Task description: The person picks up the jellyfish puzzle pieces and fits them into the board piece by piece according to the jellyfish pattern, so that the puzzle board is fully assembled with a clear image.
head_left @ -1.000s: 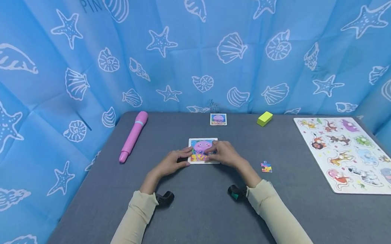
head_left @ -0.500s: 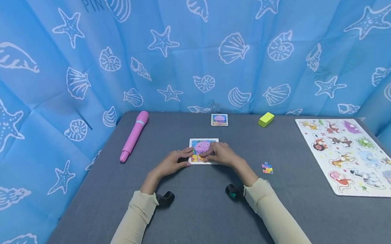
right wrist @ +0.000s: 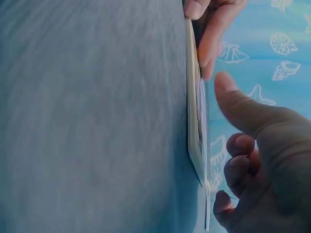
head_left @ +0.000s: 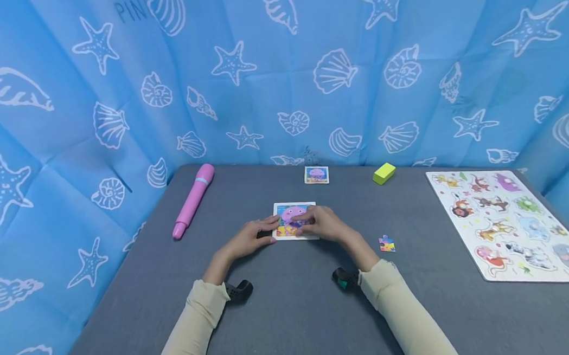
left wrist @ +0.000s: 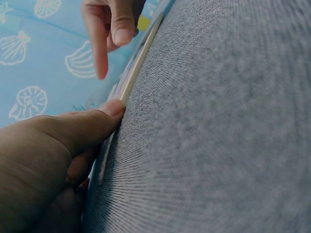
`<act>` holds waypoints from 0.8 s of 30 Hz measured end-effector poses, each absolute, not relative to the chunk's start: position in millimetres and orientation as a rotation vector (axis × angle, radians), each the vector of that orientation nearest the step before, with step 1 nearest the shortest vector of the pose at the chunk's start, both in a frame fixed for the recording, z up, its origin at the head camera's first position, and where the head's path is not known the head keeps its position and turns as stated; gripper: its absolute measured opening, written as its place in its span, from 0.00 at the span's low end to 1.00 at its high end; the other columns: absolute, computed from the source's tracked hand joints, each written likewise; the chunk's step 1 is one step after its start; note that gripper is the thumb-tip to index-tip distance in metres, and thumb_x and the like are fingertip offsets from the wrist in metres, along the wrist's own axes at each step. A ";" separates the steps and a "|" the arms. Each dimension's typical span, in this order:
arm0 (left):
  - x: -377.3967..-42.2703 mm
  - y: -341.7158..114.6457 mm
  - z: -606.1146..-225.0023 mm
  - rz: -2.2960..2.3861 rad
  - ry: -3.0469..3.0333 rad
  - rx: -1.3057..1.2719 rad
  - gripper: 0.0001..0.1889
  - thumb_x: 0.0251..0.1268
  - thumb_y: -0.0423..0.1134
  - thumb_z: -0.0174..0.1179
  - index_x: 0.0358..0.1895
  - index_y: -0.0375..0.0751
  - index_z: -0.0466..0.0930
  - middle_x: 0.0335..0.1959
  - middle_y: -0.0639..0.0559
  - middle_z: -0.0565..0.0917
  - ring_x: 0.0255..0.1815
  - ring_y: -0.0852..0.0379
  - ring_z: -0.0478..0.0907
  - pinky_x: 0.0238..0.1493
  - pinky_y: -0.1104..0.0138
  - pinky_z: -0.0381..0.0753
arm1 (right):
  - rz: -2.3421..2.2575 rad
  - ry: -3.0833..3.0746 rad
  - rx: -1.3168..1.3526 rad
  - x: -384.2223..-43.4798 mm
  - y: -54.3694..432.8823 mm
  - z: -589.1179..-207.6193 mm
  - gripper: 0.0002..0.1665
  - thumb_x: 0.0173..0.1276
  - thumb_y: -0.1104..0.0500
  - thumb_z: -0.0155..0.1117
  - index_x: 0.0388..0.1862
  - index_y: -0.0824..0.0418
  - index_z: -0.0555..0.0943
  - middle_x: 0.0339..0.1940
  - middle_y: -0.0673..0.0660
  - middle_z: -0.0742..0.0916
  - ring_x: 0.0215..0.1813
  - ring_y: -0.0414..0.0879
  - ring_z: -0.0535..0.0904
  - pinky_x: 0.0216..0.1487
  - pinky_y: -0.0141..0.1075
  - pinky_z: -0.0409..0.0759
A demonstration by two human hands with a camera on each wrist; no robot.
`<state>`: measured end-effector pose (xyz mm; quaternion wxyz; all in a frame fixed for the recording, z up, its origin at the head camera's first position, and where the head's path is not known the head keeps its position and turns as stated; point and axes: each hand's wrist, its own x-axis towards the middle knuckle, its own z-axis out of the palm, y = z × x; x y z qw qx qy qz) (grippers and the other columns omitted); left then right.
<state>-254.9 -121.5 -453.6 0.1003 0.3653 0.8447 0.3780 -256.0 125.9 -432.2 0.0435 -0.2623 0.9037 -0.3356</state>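
Observation:
A small jigsaw puzzle in a white-rimmed tray (head_left: 291,213), showing a pink octopus-like sea creature, lies flat on the table in front of me. My left hand (head_left: 246,238) grips its left side, fingers over the top and thumb at the near corner; the left wrist view shows the thumb (left wrist: 113,108) against the edge. Over the right half of the picture is my right hand (head_left: 327,223), thumb and index finger spread with nothing seen between them. In the right wrist view its thumb (right wrist: 233,94) stands just off the surface. Part of the picture is covered by this hand.
To the right lies a loose jigsaw piece (head_left: 387,243). Behind the puzzle are a small picture card (head_left: 316,175) and a yellow-green block (head_left: 384,173). A pink stick-like object (head_left: 194,200) rests at left, an animal peg board (head_left: 512,228) far right. A blue curtain (head_left: 259,92) borders the table.
My right hand's fingers have shifted slightly left over the picture, and thumb and index finger have spread apart. The left hand stays at the tray's left side.

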 end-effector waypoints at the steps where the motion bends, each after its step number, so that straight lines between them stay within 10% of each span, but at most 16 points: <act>1: -254.5 -121.5 -453.1 1.116 2.500 1.078 0.25 0.63 0.37 0.57 0.63 0.35 0.66 0.69 0.43 0.63 0.71 0.47 0.55 0.68 0.48 0.55 | -1.035 2.763 -0.792 -255.8 127.6 -431.6 0.21 0.55 0.54 0.70 0.49 0.56 0.83 0.21 0.51 0.77 0.22 0.40 0.59 0.23 0.29 0.59; 24: -254.1 -122.0 -456.7 1.115 2.533 1.119 0.25 0.62 0.36 0.57 0.62 0.33 0.67 0.68 0.42 0.64 0.71 0.44 0.56 0.67 0.47 0.56 | -1.061 2.835 -0.475 -227.8 233.8 -414.2 0.24 0.53 0.56 0.71 0.50 0.62 0.82 0.19 0.51 0.69 0.22 0.42 0.59 0.23 0.30 0.62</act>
